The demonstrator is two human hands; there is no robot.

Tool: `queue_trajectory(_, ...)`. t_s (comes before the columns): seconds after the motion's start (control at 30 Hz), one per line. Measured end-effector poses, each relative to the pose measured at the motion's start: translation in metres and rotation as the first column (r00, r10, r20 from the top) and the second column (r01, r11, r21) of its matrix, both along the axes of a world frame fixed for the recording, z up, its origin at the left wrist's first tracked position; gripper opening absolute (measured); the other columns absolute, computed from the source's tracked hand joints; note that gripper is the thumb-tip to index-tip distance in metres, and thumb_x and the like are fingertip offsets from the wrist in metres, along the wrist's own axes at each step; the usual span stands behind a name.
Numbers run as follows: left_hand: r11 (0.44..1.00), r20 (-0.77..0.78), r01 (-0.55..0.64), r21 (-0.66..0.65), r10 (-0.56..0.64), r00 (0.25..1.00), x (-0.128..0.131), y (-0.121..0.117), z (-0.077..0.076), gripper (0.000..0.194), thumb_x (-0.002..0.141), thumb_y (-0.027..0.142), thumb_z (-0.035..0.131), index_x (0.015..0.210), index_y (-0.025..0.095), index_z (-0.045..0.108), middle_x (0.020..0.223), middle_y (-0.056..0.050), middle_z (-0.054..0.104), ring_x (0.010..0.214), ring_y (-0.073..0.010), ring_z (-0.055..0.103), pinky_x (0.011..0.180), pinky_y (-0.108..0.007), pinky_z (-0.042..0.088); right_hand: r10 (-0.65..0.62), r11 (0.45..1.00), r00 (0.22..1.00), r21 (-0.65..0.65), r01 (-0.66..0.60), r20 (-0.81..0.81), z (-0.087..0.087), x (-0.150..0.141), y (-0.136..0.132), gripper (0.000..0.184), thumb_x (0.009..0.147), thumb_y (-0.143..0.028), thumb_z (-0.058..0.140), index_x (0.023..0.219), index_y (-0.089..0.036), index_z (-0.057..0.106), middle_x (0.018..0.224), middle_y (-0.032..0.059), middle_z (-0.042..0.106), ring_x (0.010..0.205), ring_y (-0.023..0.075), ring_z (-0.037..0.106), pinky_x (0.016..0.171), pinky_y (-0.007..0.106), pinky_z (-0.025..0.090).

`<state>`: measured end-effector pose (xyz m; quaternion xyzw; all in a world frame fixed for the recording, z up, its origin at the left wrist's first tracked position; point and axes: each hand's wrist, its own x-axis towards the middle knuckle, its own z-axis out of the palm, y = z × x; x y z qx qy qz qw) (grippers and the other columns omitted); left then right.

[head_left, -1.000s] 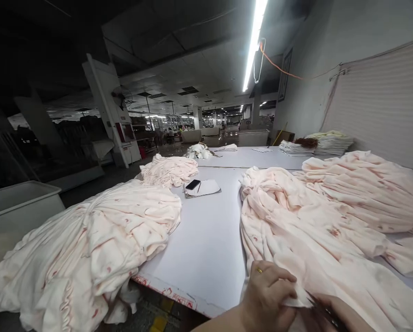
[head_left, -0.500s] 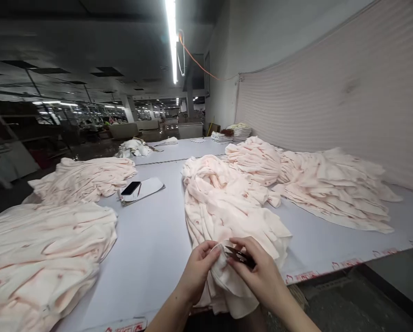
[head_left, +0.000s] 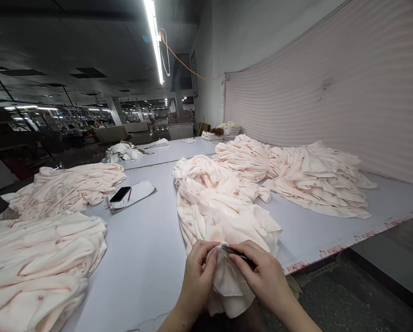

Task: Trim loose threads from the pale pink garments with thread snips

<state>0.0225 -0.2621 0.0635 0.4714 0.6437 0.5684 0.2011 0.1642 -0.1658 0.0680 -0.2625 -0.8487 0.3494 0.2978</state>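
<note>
Pale pink printed fabric [head_left: 223, 207] lies bunched on the table in front of me, and its near end hangs over the front edge. My left hand [head_left: 201, 265] pinches a gathered bit of this cloth between thumb and fingers. In my right hand [head_left: 256, 265] is a small pair of dark thread snips [head_left: 239, 254], the blades pointing left. Their tips touch the pinched cloth beside my left fingertips. My right fingers hide most of the snips' handle.
More pink cloth piles lie at the near left [head_left: 37, 267], far left [head_left: 71, 184] and right [head_left: 320, 180]. A phone [head_left: 120, 194] and a pen rest on a paper pad [head_left: 142, 192]. Folded stacks [head_left: 229, 130] stand at the back. A curtained wall [head_left: 313, 106] borders the right.
My hands have drawn closer together, and the snip tips now meet the pinched cloth. The view has turned slightly right and tilted.
</note>
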Motion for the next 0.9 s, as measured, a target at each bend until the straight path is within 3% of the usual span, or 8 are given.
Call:
queue_trajectory(0.33,0.999,-0.097,0.039,-0.017,-0.040,0.994,0.005,-0.001,0.001,0.024,0.088,0.028,0.048,0.104,0.024,0.065,0.091,-0.005,0.060,0.088,-0.0189,0.057,0.076,-0.029,0.046,-0.018,1.000,1.000,-0.019,0.018,-0.021,-0.004,0.001,0.001,0.025,0.088,-0.038,0.047,0.098,-0.026,0.067,0.093,0.0044,0.068,0.087,0.0197,0.063,0.071,0.028,0.050)
queue_trajectory(0.63,0.999,-0.176,0.034,0.017,-0.031,0.984,0.006,-0.002,0.001,0.016,0.086,0.023,0.050,0.092,0.022,0.065,0.090,-0.004,0.062,0.087,-0.0184,0.057,0.077,-0.028,0.044,0.004,0.999,1.000,-0.042,-0.005,-0.022,0.002,0.008,0.000,0.022,0.086,-0.035,0.050,0.097,-0.027,0.067,0.093,0.0033,0.068,0.086,0.0196,0.063,0.074,0.028,0.049)
queue_trajectory(0.77,0.996,0.075,0.061,-0.067,-0.056,0.996,0.005,0.001,0.005,0.016,0.084,0.031,0.054,0.087,0.019,0.064,0.085,-0.003,0.064,0.082,-0.0176,0.057,0.074,-0.026,0.044,-0.079,0.991,0.990,-0.120,0.065,-0.116,-0.005,0.005,-0.003,0.022,0.084,-0.038,0.053,0.093,-0.023,0.066,0.090,0.0048,0.067,0.085,0.0199,0.062,0.069,0.027,0.049)
queue_trajectory(0.9,0.991,0.359,0.105,-0.083,-0.069,0.931,0.004,0.005,0.008,0.020,0.082,0.036,0.057,0.084,0.016,0.062,0.081,-0.002,0.062,0.078,-0.0155,0.055,0.072,-0.024,0.043,-0.089,0.985,0.967,-0.166,0.049,-0.239,-0.017,-0.006,-0.012,0.021,0.078,-0.033,0.062,0.095,-0.020,0.060,0.091,0.0057,0.065,0.084,0.0198,0.060,0.073,0.027,0.049)
